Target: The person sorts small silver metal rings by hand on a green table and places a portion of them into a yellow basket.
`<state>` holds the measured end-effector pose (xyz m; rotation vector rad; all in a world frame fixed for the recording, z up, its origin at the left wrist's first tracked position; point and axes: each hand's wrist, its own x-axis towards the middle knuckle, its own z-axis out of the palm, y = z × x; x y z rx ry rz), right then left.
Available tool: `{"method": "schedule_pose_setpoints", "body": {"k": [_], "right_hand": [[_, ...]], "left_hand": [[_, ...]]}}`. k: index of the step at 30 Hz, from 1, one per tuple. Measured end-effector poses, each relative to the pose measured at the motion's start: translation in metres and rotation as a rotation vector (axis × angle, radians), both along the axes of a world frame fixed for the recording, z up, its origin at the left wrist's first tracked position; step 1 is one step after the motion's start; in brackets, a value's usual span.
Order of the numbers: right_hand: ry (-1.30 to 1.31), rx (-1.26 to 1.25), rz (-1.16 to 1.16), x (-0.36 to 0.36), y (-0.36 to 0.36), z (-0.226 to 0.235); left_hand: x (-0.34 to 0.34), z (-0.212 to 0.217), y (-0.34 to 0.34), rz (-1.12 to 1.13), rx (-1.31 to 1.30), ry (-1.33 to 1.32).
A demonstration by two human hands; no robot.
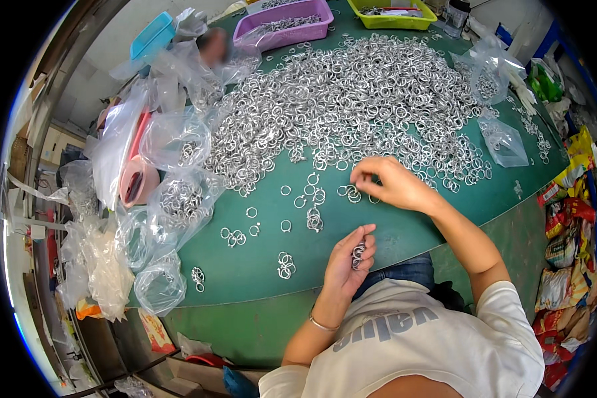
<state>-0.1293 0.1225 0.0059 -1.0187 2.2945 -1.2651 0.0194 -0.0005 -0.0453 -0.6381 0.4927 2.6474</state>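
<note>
Silver metal rings [351, 93], many with a small tab, lie in a wide pile on the green table [245, 292]. My left hand [346, 263] is closed around several metal rings [358, 255] near the table's front edge. Its thumb and forefinger point up and to the right. Just in front of the pile, my right hand [397, 188] bends down with its fingertips on metal rings [351, 194]; the fingers partly hide them. To the left of my hands lie small clusters of rings [314, 219], another cluster [286, 265] and a few single rings.
Clear plastic bags [179, 142], some with rings inside, crowd the left side beside a pink tape roll [139, 182]. Purple [285, 30] and yellow-green [393, 20] baskets stand at the back, a blue basket [152, 35] at back left. Another bag [504, 142] lies right. A person [213, 48] is beyond.
</note>
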Motion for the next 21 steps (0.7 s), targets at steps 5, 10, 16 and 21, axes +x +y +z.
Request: {"method": "schedule_pose_setpoints", "body": {"k": [5,10,16,21], "right_hand": [[0.519,0.158,-0.028,0.01,-0.021,-0.036],[0.378,0.075,-0.038,0.007,-0.018,-0.032],[-0.519,-0.338,-0.268,0.0,-0.001,-0.025],[-0.519,-0.368,-0.184,0.003,0.012,-0.013]], "left_hand": [[-0.001,0.008,0.003,0.007,0.037,-0.046],[0.004,0.013,0.004,0.096,-0.055,-0.035],[0.002,0.015,0.003,0.144,-0.207,0.017],[-0.002,0.019,0.002,0.093,-0.372,0.128]]}}
